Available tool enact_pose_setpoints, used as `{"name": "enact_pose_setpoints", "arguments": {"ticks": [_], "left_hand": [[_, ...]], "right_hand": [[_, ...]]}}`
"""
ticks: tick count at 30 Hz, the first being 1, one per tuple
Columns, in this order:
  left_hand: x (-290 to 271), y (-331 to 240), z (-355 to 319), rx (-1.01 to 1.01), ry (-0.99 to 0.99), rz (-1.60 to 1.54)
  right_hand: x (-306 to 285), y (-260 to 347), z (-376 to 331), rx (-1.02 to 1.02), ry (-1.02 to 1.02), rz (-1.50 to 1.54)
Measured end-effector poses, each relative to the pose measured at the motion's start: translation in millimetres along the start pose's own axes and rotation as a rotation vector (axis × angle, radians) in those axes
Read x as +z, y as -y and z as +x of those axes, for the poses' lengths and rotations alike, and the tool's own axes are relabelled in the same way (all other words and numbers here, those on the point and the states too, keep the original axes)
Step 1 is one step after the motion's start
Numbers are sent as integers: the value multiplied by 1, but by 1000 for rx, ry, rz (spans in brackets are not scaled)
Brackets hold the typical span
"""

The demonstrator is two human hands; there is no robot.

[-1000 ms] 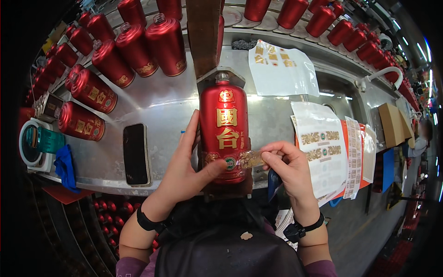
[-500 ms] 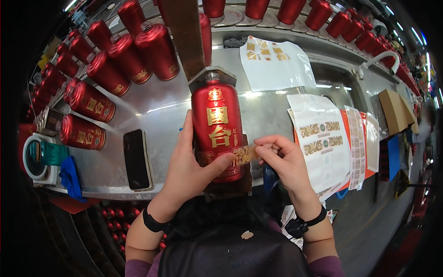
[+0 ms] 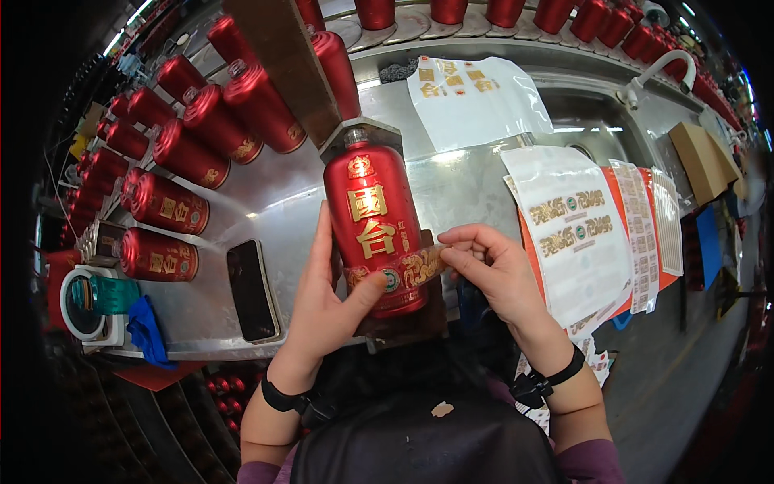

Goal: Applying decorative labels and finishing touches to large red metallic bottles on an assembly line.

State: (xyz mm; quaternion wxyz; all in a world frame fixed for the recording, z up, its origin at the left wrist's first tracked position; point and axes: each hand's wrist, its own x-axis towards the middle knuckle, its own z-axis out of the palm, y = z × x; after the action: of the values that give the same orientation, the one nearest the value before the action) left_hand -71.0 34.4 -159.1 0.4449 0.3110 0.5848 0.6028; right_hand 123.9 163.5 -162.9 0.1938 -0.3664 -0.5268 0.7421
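Observation:
A red bottle (image 3: 371, 194) with gold raised characters and a clear glass neck lies on its back in a dark cradle (image 3: 403, 331) before me. My left hand (image 3: 329, 278) grips its left side, fingers along the edge and thumb pressing near a green round emblem low on the front. From there a see-through strip with gold ornament, a transfer decal (image 3: 421, 264), runs across the bottle to the right. Its right end is pinched between the thumb and fingers of my right hand (image 3: 490, 270), just off the bottle's side.
A black phone (image 3: 252, 290) lies left of the bottle, near several red bottles (image 3: 165, 254). Decal sheets (image 3: 572, 226) are at the right, another sheet (image 3: 480, 101) behind. A brown post (image 3: 282, 60) rises beyond the bottle's neck. A tap (image 3: 665, 68) stands over the sink.
My left thumb has drawn back to the left along the strip, baring the green emblem. The right hand keeps its pinch on the strip's end. The whole view has tilted slightly.

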Motion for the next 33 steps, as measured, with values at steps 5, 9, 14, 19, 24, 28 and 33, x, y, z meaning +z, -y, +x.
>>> {"name": "enact_pose_setpoints", "arguments": {"ticks": [5,9,14,19,24,28,33], "left_hand": [[-4,1,0,19,89,76],[-3,-3,-1,14,108,61],[-3,-2,1,-17,63,-110],[-6,0,1,-34,52,-105],[-15,15,-4,34,81,-2],[-10,12,-2,53,83,-68],[-14,25,-2,100,35,-28]], "right_hand": [[2,-1,1,-7,-9,-5],[-3,-4,3,-22,-16,-12],[-7,-5,7,-88,-169,-112],[10,17,1,-158,-70,-341],[19,13,2,-108,63,-363],[18,10,3,-67,81,-309],[23,12,5,-22,106,-190]]}}
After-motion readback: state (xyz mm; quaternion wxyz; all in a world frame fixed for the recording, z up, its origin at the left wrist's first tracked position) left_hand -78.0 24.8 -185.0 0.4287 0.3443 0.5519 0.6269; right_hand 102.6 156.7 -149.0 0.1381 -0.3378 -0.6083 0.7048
